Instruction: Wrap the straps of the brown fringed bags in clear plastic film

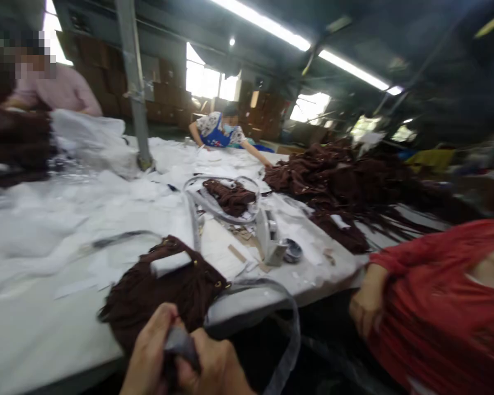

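Note:
At the table's near edge, my right hand (220, 359) is closed around a dark grey object (181, 345), blurred and of a kind I cannot make out. Close beside it, my left hand (148, 348) is closed too, its thumb and fingertips pressed together. What it pinches, if anything, is too small to see. Just beyond both hands lies a bundled dark brown cloth item (160, 291) with small gold-coloured metal fittings. A white paper slip (170, 263) rests on top of the cloth.
On the white-covered table (20, 334) stand a tape dispenser (269, 241), a tape roll (292, 250) and loops of clear strip (290, 340). Brown cloth piles up (333, 175) at the right. A person in red (444, 296) is close on my right; two others work across the table.

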Action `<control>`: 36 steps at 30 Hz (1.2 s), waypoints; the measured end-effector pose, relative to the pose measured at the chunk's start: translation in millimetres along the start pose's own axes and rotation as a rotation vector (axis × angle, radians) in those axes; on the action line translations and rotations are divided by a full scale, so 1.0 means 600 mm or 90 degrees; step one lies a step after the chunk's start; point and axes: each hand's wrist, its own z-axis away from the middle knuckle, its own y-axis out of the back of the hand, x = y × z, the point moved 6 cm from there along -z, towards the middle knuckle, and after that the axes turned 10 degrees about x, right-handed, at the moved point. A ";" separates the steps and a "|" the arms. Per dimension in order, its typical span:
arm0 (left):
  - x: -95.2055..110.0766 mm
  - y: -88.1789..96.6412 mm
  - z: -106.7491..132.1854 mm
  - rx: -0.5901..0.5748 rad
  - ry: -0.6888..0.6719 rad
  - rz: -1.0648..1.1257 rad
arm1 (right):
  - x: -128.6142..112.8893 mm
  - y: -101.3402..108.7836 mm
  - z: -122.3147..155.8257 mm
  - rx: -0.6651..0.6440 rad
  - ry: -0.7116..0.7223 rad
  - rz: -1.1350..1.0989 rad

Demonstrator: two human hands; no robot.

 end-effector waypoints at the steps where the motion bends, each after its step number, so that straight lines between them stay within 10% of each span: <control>1: 0.012 0.001 -0.002 -0.058 -0.050 -0.081 | -0.005 -0.017 0.003 -0.010 0.001 0.012; 5: 0.043 -0.026 0.011 -0.288 -0.207 -0.373 | -0.011 -0.014 -0.011 -0.017 0.078 -0.034; 13: 0.022 -0.017 -0.005 -0.049 -0.008 0.097 | -0.019 0.015 -0.021 0.020 -0.030 -0.151; 20: 0.047 -0.024 0.022 -0.336 -0.227 -0.439 | -0.011 0.001 -0.006 -0.036 0.084 -0.107; 28: 0.028 -0.002 -0.001 -0.012 -0.020 0.048 | -0.020 0.012 -0.017 -0.159 -0.123 -0.366; 36: 0.037 0.016 -0.011 0.006 -0.074 -0.013 | -0.005 -0.001 -0.013 -0.149 -0.212 -0.474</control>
